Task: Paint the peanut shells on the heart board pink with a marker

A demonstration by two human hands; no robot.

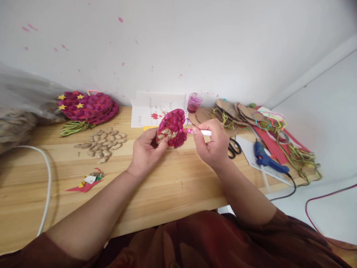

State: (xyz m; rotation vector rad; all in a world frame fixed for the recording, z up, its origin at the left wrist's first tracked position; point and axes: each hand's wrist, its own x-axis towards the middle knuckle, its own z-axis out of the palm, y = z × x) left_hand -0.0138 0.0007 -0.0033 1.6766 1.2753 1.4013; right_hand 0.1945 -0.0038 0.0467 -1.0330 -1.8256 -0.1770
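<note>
My left hand [149, 149] grips a round red disc covered with peanuts [173, 124], tilted up above the table. Most of its peanuts are painted magenta, while a few near my left thumb stay pale tan. In my right hand [213, 143] is a white-handled paintbrush [205, 132], its bristle end stained pink and at the right side of the disc. Whether the tip touches a peanut I cannot tell. Behind them stands a clear plastic cup [194, 102] with magenta paint inside.
Loose peanuts [106, 141] and paper scraps [89, 180] lie left. Finished magenta discs [86, 106] with yellow stars are stacked behind them. At right are cardboard discs [227, 110], black-handled scissors [234, 147], a blue glue gun [267, 158] with its cord, and green yarn [302, 160]. A white cable [48, 178] arches at left.
</note>
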